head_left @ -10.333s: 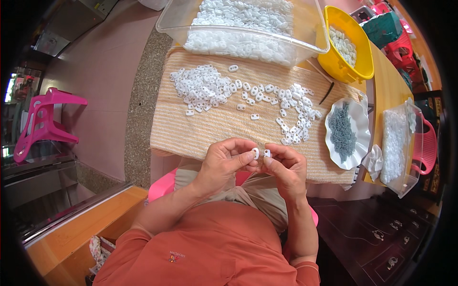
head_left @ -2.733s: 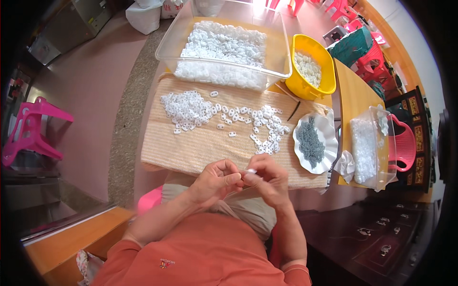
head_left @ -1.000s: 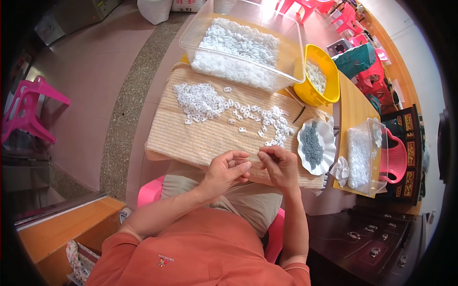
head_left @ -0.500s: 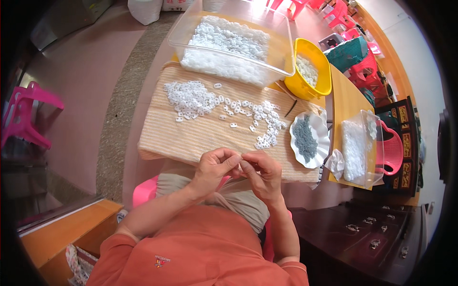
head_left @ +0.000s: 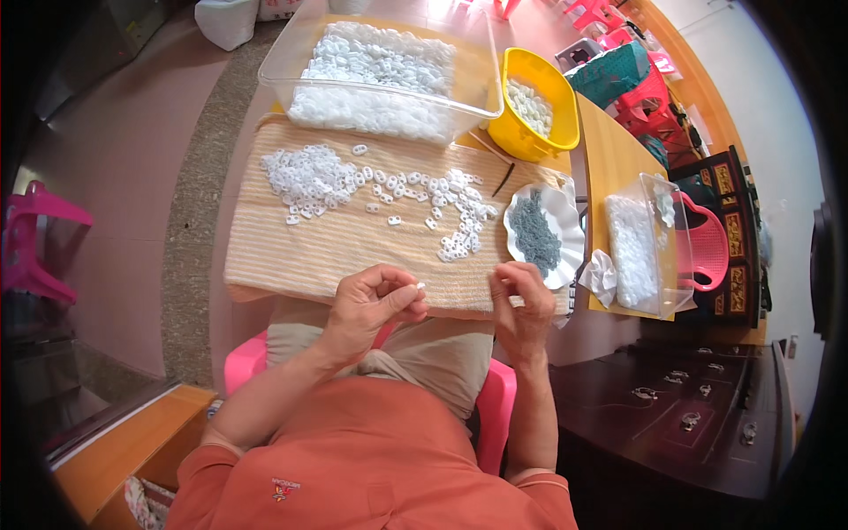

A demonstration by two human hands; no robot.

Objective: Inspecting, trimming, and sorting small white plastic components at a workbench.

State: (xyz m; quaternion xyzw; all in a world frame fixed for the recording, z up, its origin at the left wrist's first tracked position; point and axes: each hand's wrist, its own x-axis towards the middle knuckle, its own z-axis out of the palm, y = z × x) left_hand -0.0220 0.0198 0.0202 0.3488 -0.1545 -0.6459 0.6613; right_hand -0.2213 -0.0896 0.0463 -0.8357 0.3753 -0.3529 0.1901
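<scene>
My left hand point(head_left: 375, 305) pinches a small white plastic piece point(head_left: 420, 285) between thumb and fingertips, over the near edge of the towel-covered work surface. To its right, my right hand point(head_left: 525, 305) is curled with thumb and forefinger drawn together, just below a white scalloped dish point(head_left: 570, 221) of small grey pieces point(head_left: 535, 235). Whether anything is between those fingertips is too small to make out. On the striped towel point(head_left: 309, 252) lie a heap of white oval two-hole pieces point(head_left: 309, 179) and a looser cluster point(head_left: 459, 212) of the same kind.
A clear plastic bin point(head_left: 389, 93) full of white pieces stands at the back, beside a yellow bucket point(head_left: 565, 97) holding pale pieces. A thin dark stick point(head_left: 503, 179) lies near the dish. Farther right are crumpled tissue point(head_left: 600, 276), another clear bin point(head_left: 649, 291) and a pink chair point(head_left: 704, 238).
My hands, together before, have parted. The right one has moved right, close to the dish; the left keeps a small white piece, now visible. The whole view has shifted slightly.
</scene>
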